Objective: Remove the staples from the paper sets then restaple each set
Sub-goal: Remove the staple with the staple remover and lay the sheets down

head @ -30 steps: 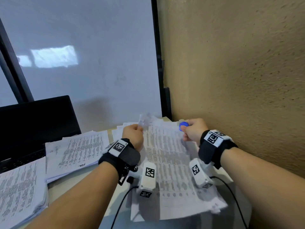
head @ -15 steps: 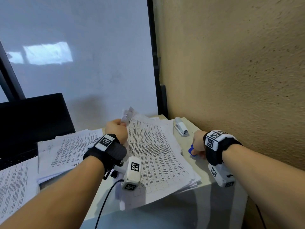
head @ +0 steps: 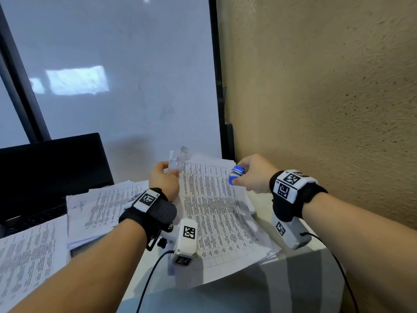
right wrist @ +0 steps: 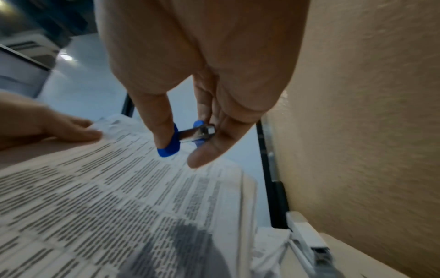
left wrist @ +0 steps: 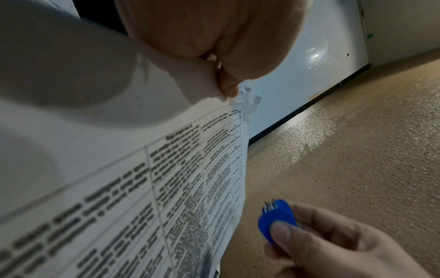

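The left hand pinches the top corner of the paper set lying on the worktop; the right hand clamps the blue staple remover just right of it. Best to slide the claws flat under the staple, then squeeze slowly — yanking could tear the corner. The print is too blurred to read.

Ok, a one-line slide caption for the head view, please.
Left hand pinches the paper set's top corner while the right hand holds a blue staple remover above it.
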The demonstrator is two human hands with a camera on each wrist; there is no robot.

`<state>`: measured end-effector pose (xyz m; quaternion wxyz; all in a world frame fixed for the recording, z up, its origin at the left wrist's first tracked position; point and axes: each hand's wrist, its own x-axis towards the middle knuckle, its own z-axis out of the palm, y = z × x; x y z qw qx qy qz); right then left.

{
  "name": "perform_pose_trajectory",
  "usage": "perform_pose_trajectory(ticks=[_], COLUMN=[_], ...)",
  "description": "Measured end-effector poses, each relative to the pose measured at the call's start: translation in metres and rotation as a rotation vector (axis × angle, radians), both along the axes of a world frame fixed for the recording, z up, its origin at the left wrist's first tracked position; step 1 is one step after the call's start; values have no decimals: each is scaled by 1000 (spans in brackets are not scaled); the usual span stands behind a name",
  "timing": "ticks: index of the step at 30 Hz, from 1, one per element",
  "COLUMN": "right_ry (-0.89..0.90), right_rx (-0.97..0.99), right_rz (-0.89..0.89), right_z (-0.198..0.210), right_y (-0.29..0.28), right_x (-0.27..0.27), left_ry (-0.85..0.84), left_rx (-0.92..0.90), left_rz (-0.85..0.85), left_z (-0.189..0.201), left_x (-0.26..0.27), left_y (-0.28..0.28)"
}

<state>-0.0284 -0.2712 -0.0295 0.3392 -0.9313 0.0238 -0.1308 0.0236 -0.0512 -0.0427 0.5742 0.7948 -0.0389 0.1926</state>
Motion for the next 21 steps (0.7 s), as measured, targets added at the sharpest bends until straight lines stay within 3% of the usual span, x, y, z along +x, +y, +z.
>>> perform_pose_trajectory(ticks=[4,10,15,19,21], right_ry=[-213,-371,-414,-338,-254], right_rx=[-199,-360,-407,-376,-260], right_rz=[87,123,70,59,32], right_z=[14,34,44,39,31], right_y=[39,83,93,90,81], right_x=[-3,7,9,9,9], left_ry=[-32,-37,-25,-30,10], left_rx=[-116,-229,-320,-266,-272], left_rz=[-98,-214,-250,-136,-57], left_z=[3,2,8,2,0], left_x=[-6,-7,-20,-7,1], left_y=[3,2,0,8,18])
